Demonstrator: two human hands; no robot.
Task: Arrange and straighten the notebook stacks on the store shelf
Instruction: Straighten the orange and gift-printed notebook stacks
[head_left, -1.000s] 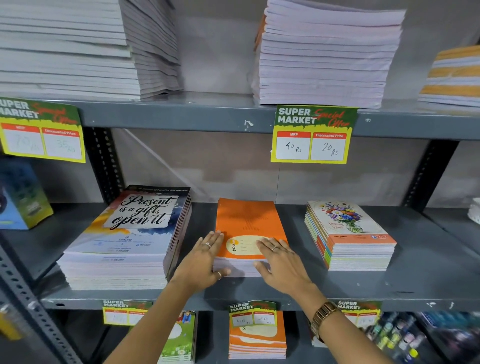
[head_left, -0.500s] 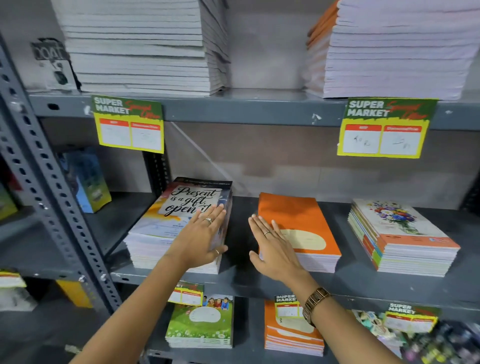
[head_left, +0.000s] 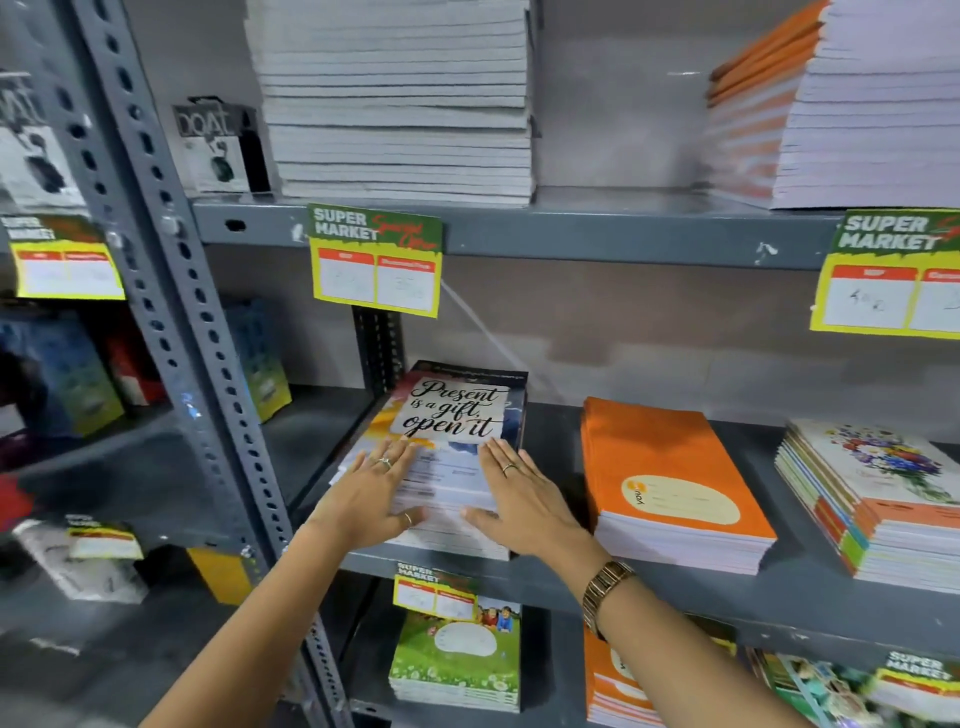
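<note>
Two hands: both flat and spread on the near end of one stack, fingers extended, nothing clasped.
Left hand (head_left: 370, 498): palm down on the stack's near left corner, fingers apart and pointing toward the back of the shelf, thumb against the front page edges.
Right hand (head_left: 522, 498): palm down on the near right corner, fingers apart, thumb reaching leftward along the front edges; banded brown wristwatch (head_left: 602, 592) on the wrist.
Held stack: thick pile of white-paged notebooks with a "Present is a gift, open it" cover (head_left: 457, 415), at the left end of the grey metal middle shelf (head_left: 779, 597), near end at the front edge, far end beside the rear upright.
Neighbour stack: pile of plain orange-covered notebooks with a cream oval label (head_left: 670, 478), mid-shelf, apart from the right hand.
Right end: pile of floral-covered notebooks with multicoloured spines (head_left: 878, 493), near the front edge.
Upper shelf: tall pile of white-edged notebooks (head_left: 400, 98) above the held stack.
Shelf lip above: yellow and green "SUPER MARKET" price tag (head_left: 376, 260).
</note>
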